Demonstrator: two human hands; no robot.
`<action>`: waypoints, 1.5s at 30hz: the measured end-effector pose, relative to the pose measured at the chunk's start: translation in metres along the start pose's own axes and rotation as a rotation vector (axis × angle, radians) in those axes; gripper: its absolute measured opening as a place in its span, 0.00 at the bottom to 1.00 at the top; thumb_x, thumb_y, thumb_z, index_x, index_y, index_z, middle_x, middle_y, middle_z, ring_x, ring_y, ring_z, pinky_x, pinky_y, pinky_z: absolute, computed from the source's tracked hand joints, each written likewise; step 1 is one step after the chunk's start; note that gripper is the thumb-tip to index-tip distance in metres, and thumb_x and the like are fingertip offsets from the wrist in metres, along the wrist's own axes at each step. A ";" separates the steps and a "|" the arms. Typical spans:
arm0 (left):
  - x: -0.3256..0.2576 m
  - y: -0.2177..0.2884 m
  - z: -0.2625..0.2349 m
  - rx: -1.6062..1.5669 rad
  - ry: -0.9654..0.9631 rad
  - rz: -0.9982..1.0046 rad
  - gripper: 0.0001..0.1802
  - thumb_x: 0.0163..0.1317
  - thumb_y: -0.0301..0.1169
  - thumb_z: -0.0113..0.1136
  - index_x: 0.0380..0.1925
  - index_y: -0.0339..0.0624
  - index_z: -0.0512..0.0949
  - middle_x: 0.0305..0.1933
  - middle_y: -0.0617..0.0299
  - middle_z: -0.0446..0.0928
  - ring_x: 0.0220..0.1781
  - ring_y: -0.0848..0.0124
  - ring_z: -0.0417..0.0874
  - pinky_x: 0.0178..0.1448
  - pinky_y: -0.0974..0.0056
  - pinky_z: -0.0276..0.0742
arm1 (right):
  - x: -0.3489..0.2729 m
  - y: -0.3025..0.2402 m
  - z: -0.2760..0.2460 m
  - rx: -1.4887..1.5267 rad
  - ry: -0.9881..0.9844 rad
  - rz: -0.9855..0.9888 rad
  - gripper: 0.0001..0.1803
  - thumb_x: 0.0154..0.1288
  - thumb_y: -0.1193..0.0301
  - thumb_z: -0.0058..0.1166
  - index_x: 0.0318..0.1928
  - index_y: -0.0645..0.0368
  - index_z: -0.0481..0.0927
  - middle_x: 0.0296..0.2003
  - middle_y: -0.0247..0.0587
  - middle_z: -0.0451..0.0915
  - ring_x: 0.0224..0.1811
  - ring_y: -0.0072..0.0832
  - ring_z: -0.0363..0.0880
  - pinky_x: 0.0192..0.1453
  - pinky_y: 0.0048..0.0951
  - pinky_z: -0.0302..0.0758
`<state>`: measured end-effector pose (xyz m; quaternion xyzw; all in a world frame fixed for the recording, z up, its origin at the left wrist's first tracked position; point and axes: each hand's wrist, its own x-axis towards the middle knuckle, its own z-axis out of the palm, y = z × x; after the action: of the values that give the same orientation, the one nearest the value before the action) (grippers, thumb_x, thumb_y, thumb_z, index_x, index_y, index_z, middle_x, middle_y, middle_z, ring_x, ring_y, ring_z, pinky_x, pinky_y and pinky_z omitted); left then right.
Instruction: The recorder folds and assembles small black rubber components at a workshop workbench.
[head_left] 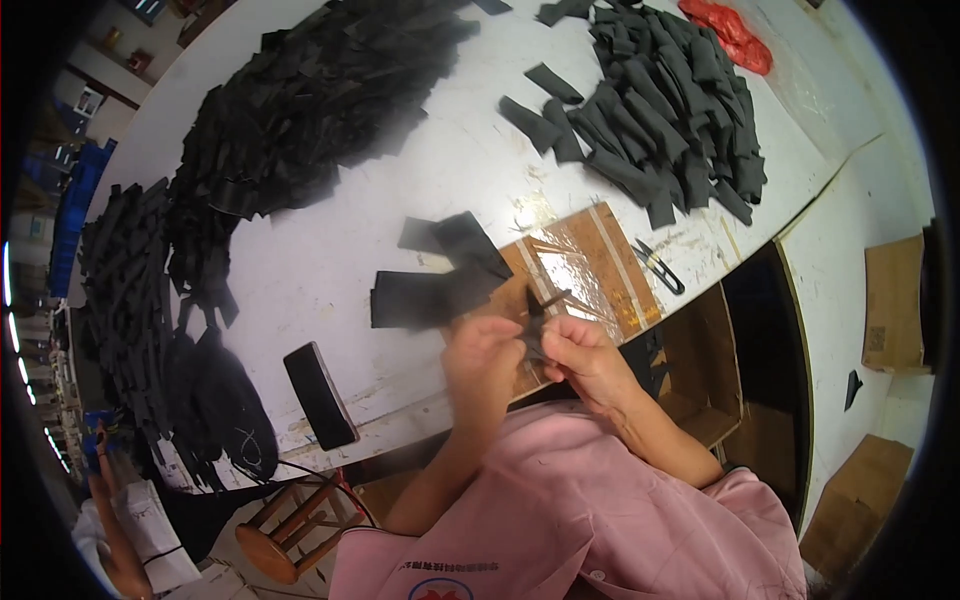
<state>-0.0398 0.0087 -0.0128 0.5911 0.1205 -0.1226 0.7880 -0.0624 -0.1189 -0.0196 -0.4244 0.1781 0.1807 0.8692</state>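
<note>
My left hand (487, 362) and my right hand (590, 362) meet near the table's front edge, fingers pinched together. Between them is a small dark fabric piece (536, 322), its upper end pointing away from me; my fingers cover much of it. Beneath my hands lies a brown board (615, 262) with strips of clear, shiny tape. Flat black fabric pieces (408, 300) overlap the board's left side. A pair of thread snips (660, 268) with dark handles rests at the board's right edge.
Across the white table, a large heap of black fabric strips (310, 110) spreads at far left, and dark grey tube-like pieces (670, 110) pile at far right beside a red plastic bag (728, 35). A phone (320, 397) lies left. Below stand a wooden stool (268, 553) and a cardboard box (705, 370).
</note>
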 end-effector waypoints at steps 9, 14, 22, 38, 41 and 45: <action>-0.014 0.049 -0.019 -0.537 -0.744 -0.363 0.15 0.50 0.18 0.54 0.39 0.34 0.66 0.31 0.58 0.75 0.22 0.85 0.68 0.20 0.83 0.57 | -0.033 -0.017 0.014 -0.185 -0.245 -0.225 0.09 0.54 0.68 0.57 0.25 0.60 0.74 0.28 0.30 0.68 0.33 0.16 0.65 0.36 0.15 0.61; -0.022 0.046 -0.020 -0.412 -0.727 -0.154 0.19 0.49 0.15 0.55 0.42 0.33 0.65 0.32 0.59 0.75 0.26 0.84 0.71 0.24 0.83 0.60 | -0.037 -0.030 0.031 -0.306 -0.121 -0.383 0.10 0.52 0.69 0.57 0.25 0.63 0.73 0.33 0.35 0.65 0.37 0.21 0.63 0.43 0.21 0.61; -0.022 0.044 -0.016 -0.473 -0.573 -0.305 0.22 0.47 0.16 0.53 0.44 0.34 0.62 0.29 0.59 0.74 0.19 0.84 0.65 0.19 0.80 0.53 | -0.023 -0.024 0.027 -0.268 -0.033 -0.457 0.11 0.54 0.67 0.56 0.24 0.61 0.71 0.31 0.33 0.64 0.34 0.20 0.61 0.40 0.19 0.59; -0.032 0.060 0.018 -0.088 -0.209 0.219 0.08 0.57 0.15 0.45 0.36 0.34 0.69 0.35 0.58 0.72 0.19 0.83 0.66 0.21 0.79 0.63 | -0.034 -0.064 0.048 -0.805 0.082 -0.800 0.05 0.54 0.76 0.52 0.25 0.64 0.71 0.26 0.37 0.72 0.26 0.19 0.68 0.29 0.18 0.64; -0.016 0.080 0.022 -0.404 -0.330 0.098 0.07 0.57 0.17 0.47 0.36 0.35 0.65 0.31 0.55 0.72 0.17 0.83 0.65 0.17 0.78 0.60 | -0.037 -0.089 0.059 -0.882 0.051 -0.824 0.06 0.55 0.75 0.51 0.25 0.63 0.71 0.24 0.34 0.69 0.24 0.17 0.65 0.28 0.18 0.62; 0.000 0.107 0.023 -0.977 -1.002 -0.320 0.09 0.55 0.19 0.45 0.38 0.35 0.62 0.30 0.51 0.71 0.12 0.82 0.65 0.13 0.79 0.60 | -0.028 -0.115 0.062 -0.701 -0.115 -0.696 0.11 0.60 0.67 0.49 0.25 0.62 0.71 0.22 0.29 0.66 0.23 0.16 0.62 0.28 0.16 0.60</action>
<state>-0.0029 0.0158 0.0897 0.0187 -0.1295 -0.4253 0.8955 -0.0232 -0.1400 0.1065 -0.7149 -0.0940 -0.0480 0.6912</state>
